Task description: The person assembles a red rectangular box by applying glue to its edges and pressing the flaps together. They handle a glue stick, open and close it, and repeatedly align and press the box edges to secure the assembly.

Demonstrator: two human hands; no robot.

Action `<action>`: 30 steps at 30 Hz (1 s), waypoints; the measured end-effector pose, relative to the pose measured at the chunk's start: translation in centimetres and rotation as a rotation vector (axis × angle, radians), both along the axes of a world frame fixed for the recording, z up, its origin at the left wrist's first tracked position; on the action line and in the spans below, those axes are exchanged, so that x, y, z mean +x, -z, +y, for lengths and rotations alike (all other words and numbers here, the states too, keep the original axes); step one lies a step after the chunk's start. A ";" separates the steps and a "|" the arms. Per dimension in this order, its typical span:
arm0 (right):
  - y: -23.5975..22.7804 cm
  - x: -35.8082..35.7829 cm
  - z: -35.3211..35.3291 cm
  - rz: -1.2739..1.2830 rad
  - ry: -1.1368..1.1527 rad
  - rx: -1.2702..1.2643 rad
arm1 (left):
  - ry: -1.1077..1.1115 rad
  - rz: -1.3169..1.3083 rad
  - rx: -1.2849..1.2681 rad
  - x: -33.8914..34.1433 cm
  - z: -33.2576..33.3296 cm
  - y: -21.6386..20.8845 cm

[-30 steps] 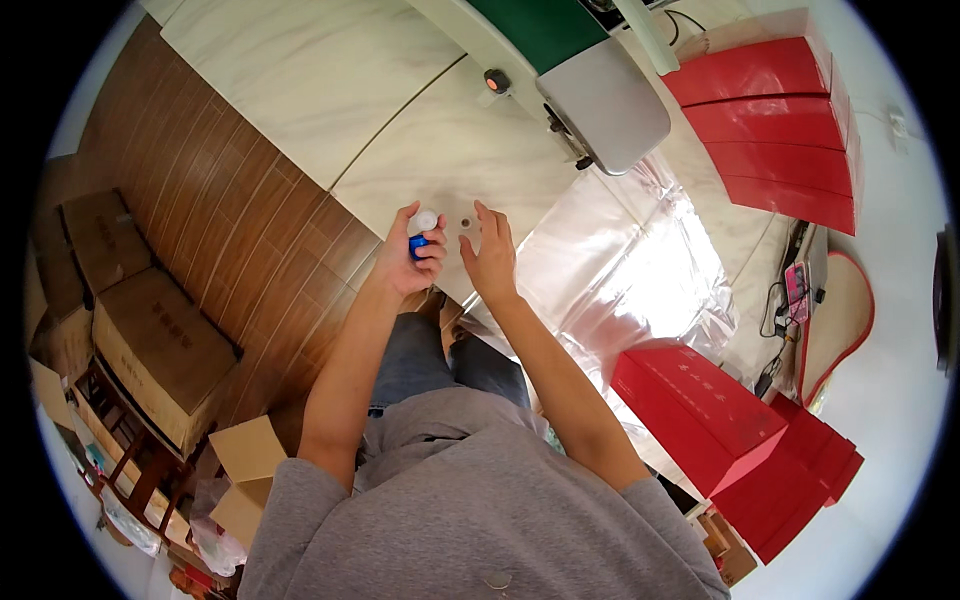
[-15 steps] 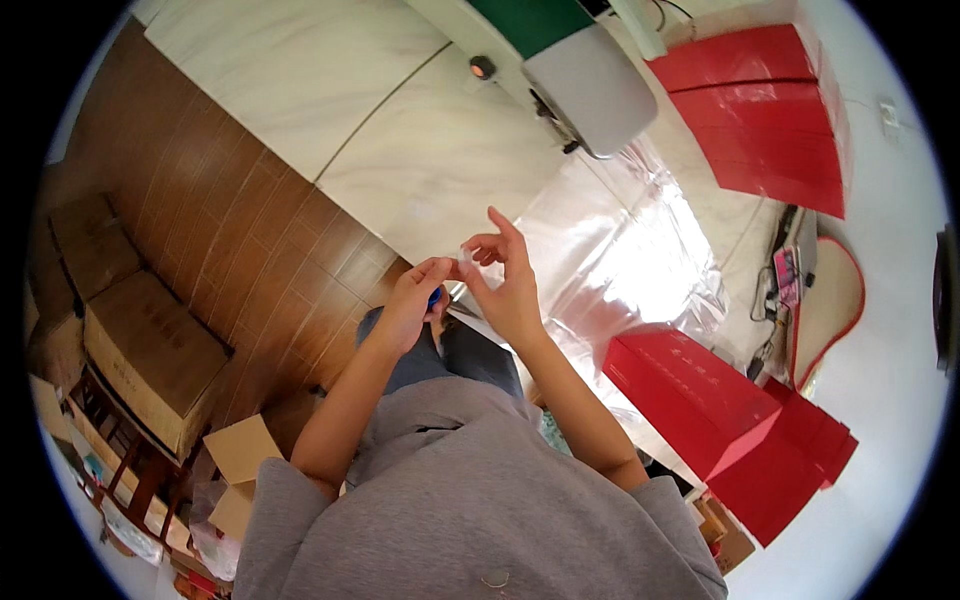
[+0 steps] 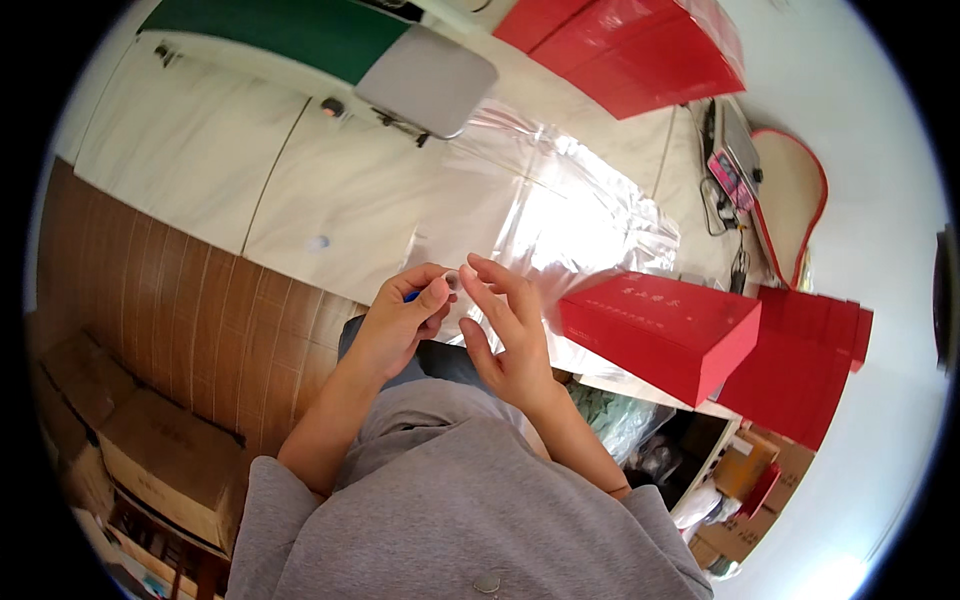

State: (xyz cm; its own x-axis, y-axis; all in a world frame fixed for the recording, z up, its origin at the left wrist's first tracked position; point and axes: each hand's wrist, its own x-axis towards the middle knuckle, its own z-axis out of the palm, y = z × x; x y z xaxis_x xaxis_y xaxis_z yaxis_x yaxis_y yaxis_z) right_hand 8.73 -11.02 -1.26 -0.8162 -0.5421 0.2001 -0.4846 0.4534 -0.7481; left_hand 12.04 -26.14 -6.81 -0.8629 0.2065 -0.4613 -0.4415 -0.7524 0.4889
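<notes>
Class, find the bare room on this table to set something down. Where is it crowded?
Bare tabletop lies left of the seam, between the green-and-grey machine and the floor; more lies between the machine and left hand. Crowded: the right end, with red box and cables.

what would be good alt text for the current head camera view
A person's left hand grips a small, partly hidden blue object, with the open right hand close beside it. Beyond them a marble-patterned table bears a shiny silvery sheet and a green-and-grey machine, with red boxes to the right.
</notes>
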 end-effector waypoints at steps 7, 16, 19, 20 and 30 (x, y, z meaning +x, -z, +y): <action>-1.5 0.6 4.3 0.152 0.149 0.118 | 0.136 0.091 -0.137 -1.9 3.7 -1.2; -4.3 1.9 10.8 -0.962 0.232 -1.107 | 0.255 0.121 -0.150 -5.0 8.6 -3.0; -4.5 2.1 13.0 -1.037 0.185 -1.321 | 0.292 0.125 -0.129 -5.2 10.8 -4.0; -4.6 2.4 13.7 -1.019 0.220 -1.335 | 0.295 0.123 -0.130 -5.1 11.7 -4.3; -5.6 4.7 16.5 -0.275 0.454 -0.499 | 0.309 0.240 -0.240 -3.3 16.7 -7.5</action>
